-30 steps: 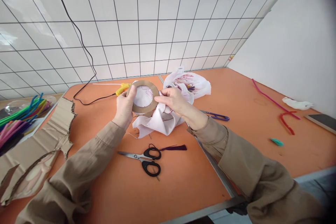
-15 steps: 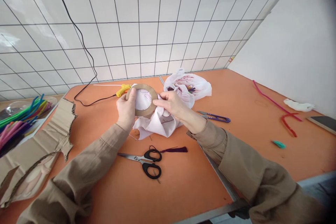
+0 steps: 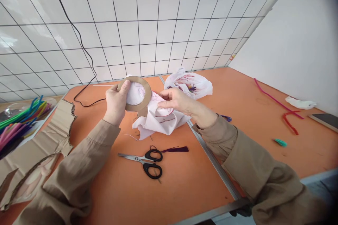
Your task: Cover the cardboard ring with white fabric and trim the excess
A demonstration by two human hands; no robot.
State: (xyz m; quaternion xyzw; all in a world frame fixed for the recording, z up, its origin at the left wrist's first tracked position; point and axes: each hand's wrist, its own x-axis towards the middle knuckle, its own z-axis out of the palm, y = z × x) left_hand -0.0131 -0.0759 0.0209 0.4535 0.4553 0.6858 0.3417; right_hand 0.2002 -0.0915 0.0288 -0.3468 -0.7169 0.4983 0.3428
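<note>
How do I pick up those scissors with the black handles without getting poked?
I'd take the scissors by their black handle loops, coming from the near right side. They lie flat with the blades pointing left, so that keeps fingers off the tips. The lower loop looks easiest: the purple tassel lies beside the upper one.

Your orange table point(image 3: 185, 190) has a metal seam across it. Before you lie black-handled scissors point(image 3: 144, 158), with a purple tassel point(image 3: 180, 149) just beside. Cardboard point(image 3: 50, 126) lies on your left, a plastic bag point(image 3: 204, 86) at the back. Right: a pink strip point(image 3: 280, 102), a red strip point(image 3: 290, 125), white tissue point(image 3: 300, 103), a green bundle point(image 3: 280, 142).
</note>
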